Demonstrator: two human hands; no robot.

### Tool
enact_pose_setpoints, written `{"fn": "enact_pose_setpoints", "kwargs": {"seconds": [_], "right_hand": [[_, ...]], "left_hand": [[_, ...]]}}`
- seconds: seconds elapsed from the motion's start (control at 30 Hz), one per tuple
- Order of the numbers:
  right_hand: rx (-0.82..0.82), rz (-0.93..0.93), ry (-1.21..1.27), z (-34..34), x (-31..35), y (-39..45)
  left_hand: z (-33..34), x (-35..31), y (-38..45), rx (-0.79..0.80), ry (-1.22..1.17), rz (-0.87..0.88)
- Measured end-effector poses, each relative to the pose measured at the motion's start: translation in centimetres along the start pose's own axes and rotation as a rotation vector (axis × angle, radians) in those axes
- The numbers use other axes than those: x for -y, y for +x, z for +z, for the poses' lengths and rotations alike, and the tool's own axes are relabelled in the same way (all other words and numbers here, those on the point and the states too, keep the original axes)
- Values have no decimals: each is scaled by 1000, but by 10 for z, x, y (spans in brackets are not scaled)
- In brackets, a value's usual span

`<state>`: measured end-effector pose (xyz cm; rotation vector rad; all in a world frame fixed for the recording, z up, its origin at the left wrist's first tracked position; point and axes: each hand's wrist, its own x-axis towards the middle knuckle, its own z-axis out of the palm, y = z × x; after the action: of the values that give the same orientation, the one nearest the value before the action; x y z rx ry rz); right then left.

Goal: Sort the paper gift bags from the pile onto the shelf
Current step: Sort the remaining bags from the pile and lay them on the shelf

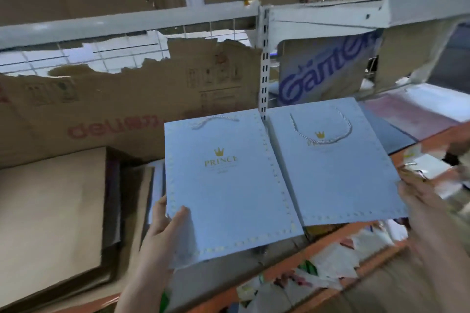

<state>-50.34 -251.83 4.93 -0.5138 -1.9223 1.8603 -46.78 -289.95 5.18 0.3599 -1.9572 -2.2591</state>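
Observation:
Two flat pale-blue paper gift bags with a gold crown and "PRINCE" print lie side by side over the shelf. My left hand grips the lower left corner of the left bag, thumb on top and fingers beneath. My right hand holds the right edge of the right bag, whose white cord handle lies across its face. Both bags point their handles toward the back of the shelf. The right bag's left edge meets the left bag's right edge.
Brown paper bags are stacked flat on the shelf's left side. Torn cardboard lines the back, with a white slotted upright in the middle. An orange shelf edge runs in front; loose mixed bags lie below it.

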Motion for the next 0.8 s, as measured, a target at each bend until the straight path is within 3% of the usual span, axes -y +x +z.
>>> {"fn": "enact_pose_setpoints", "kwargs": {"seconds": [0.4, 0.53, 0.8], "right_hand": [[-184, 86, -56, -127, -28, 101], [-153, 78, -38, -134, -29, 142], [-29, 59, -128, -98, -20, 259]], "left_hand": [[157, 24, 43, 16, 99, -29], [198, 33, 69, 9, 151, -21], [250, 51, 123, -151, 160, -19]]}}
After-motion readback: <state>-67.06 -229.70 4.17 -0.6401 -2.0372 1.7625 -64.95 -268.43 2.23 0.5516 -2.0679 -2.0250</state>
